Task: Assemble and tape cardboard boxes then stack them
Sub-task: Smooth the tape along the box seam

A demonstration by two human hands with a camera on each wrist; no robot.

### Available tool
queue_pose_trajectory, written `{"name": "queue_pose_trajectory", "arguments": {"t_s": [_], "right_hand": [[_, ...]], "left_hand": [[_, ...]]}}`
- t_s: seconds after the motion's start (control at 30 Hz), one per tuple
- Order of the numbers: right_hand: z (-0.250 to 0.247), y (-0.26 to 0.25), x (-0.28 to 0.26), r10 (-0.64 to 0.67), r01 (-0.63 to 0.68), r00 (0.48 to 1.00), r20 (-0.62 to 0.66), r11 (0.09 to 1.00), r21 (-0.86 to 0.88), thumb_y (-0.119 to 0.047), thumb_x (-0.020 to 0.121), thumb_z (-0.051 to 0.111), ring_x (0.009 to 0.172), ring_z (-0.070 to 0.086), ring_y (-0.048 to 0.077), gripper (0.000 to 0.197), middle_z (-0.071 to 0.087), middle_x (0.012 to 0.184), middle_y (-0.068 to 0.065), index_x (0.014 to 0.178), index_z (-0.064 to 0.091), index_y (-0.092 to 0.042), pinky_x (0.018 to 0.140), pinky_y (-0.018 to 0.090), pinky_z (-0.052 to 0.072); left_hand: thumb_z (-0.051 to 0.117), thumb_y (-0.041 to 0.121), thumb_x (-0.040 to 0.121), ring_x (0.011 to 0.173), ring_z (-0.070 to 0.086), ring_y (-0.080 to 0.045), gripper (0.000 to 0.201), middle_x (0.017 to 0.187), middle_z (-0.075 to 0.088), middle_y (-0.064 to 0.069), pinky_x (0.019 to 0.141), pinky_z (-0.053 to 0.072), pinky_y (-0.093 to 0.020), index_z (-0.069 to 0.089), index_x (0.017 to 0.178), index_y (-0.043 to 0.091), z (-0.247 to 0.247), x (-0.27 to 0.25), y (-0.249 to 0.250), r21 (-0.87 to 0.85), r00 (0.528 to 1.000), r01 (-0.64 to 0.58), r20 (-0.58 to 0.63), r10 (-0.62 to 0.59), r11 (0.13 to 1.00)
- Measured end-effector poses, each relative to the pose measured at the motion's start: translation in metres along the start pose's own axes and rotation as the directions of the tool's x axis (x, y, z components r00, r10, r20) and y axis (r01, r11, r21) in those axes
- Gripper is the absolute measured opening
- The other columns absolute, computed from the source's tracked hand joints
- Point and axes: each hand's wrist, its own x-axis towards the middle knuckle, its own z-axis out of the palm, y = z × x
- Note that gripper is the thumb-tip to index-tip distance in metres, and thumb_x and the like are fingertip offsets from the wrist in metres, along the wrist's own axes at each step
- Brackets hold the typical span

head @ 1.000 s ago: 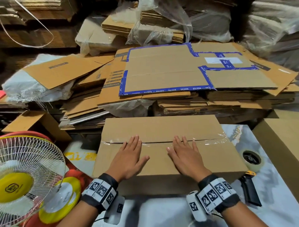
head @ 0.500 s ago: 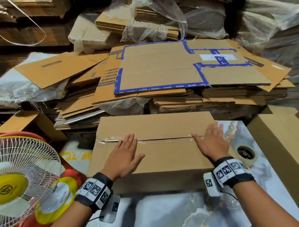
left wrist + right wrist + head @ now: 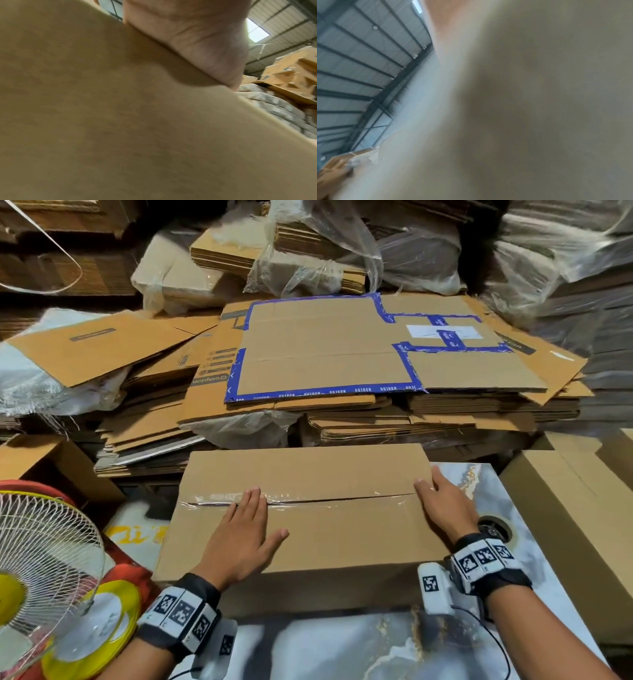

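A closed brown cardboard box (image 3: 342,535) lies on the marbled table (image 3: 342,652) in front of me. Clear tape (image 3: 325,499) runs along its top seam. My left hand (image 3: 246,529) lies flat on the lid, fingers straight, fingertips on the left part of the seam. My right hand (image 3: 442,501) lies flat at the right end of the seam, over the box's right edge. The left wrist view is filled by the box (image 3: 120,121) with the heel of my left hand (image 3: 197,40) pressed on it. Blurred cardboard (image 3: 539,108) fills the right wrist view.
A tape roll (image 3: 496,530) lies on the table behind my right wrist. Another assembled box (image 3: 575,525) stands at the right. A standing fan (image 3: 41,559) is at the left. Heaps of flattened cardboard (image 3: 342,361) and plastic-wrapped bundles rise behind the box.
My right hand has slid along the taped seam from the box's middle to its right end. The left hand has stayed on the lid.
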Motion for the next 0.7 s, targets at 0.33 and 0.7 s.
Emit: {"name": "queue_pose_trajectory", "arguments": {"t_s": [0.33, 0.7], "right_hand": [[-0.032, 0.031, 0.004, -0.195, -0.109, 0.923, 0.332, 0.695, 0.711, -0.011, 0.105, 0.049, 0.106, 0.07, 0.013, 0.035, 0.075, 0.116, -0.008, 0.13, 0.064, -0.031, 0.079, 0.023, 0.056], [-0.041, 0.058, 0.039, -0.3, -0.13, 0.861, 0.411, 0.651, 0.748, -0.003, 0.093, 0.065, 0.095, 0.072, 0.013, 0.035, 0.078, 0.107, -0.002, 0.12, 0.073, -0.023, 0.089, 0.028, 0.055]], "left_hand": [[0.015, 0.068, 0.1, 0.154, -0.02, -0.023, 0.09, 0.166, -0.018, -0.013, 0.124, -0.012, -0.037, -0.007, 0.16, 0.004, 0.001, 0.047, 0.189, -0.05, 0.966, -0.248, 0.068, 0.251, 0.968], [0.024, 0.072, 0.098, 0.155, -0.016, -0.023, 0.097, 0.167, -0.014, -0.014, 0.122, -0.013, -0.032, -0.004, 0.16, 0.004, -0.001, 0.081, 0.26, -0.029, 0.949, -0.312, 0.034, 0.313, 0.95]]}}
